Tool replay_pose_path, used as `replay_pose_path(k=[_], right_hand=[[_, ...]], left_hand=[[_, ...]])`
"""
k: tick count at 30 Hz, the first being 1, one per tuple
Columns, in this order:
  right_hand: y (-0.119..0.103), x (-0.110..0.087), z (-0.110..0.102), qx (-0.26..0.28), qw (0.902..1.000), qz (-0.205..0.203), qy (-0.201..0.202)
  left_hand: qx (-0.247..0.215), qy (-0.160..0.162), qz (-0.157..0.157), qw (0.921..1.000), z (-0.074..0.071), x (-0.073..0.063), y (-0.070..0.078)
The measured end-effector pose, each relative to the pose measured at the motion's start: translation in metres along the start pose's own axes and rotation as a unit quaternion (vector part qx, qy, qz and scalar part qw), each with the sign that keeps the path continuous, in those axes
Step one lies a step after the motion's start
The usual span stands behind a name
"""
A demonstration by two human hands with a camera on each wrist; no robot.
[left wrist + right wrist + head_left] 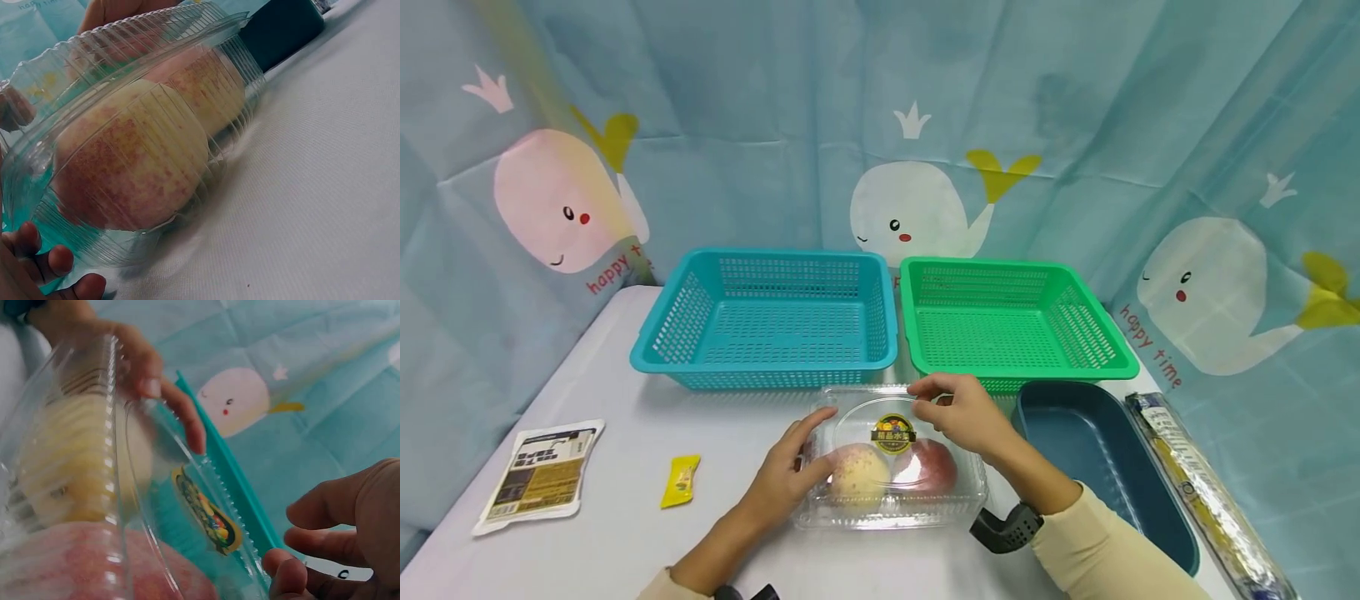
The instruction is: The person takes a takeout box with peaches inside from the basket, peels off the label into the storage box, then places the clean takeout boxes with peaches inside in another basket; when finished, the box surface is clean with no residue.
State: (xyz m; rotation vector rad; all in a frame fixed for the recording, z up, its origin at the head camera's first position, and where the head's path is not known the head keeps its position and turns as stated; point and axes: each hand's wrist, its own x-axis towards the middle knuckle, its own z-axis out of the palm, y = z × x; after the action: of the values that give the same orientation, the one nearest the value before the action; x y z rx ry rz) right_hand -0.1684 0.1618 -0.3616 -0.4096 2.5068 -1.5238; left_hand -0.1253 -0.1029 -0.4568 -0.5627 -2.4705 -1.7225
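A clear plastic clamshell box (880, 508) lies on the white table in front of me, with a round gold-and-black label (893, 433) on its lid. Inside sit two round fruits, one pale yellow with red speckles (134, 156) and one mostly red (925, 467). My left hand (790, 467) grips the box's left side, thumb on the lid and other fingers down along the side. Over the lid's back right edge, my right hand (962, 417) bends its fingers; in the right wrist view its thumb and forefinger stand apart, and its lower fingertips (289, 575) overlap the rim.
Behind the box stand a blue basket (763, 367) and a green basket (1022, 371). A dark blue tray (1097, 450) and a long shiny package (1210, 500) lie on the right. A small yellow packet (681, 481) and a brown-and-white pouch (542, 473) lie on the left.
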Motion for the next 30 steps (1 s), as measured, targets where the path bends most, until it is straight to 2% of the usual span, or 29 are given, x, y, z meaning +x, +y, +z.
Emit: replay_pose_path(k=[4,8,13,21,25,30], right_hand=[[0.000,0.011,0.005,-0.015,0.9993,0.002,-0.035],[-0.002,0.017,0.010,-0.050,0.9974,-0.002,-0.052],[-0.006,0.018,0.013,-0.116,0.9919,-0.016,-0.049],[-0.008,0.018,0.019,-0.165,0.9856,-0.018,-0.033],[-0.007,0.017,0.021,-0.178,0.9835,-0.026,-0.024],[-0.003,0.015,0.023,-0.166,0.9855,-0.028,-0.020]], left_hand=[[0.001,-0.001,0.003,1.0000,0.000,0.000,0.000],[0.003,-0.004,0.012,0.9999,0.000,-0.001,-0.001],[0.006,-0.004,0.018,0.9998,0.000,0.000,-0.001],[0.019,0.004,0.021,0.9996,0.000,0.000,0.000],[0.022,0.005,0.018,0.9996,0.000,0.000,-0.001],[0.017,0.004,0.019,0.9997,0.001,0.000,0.000]])
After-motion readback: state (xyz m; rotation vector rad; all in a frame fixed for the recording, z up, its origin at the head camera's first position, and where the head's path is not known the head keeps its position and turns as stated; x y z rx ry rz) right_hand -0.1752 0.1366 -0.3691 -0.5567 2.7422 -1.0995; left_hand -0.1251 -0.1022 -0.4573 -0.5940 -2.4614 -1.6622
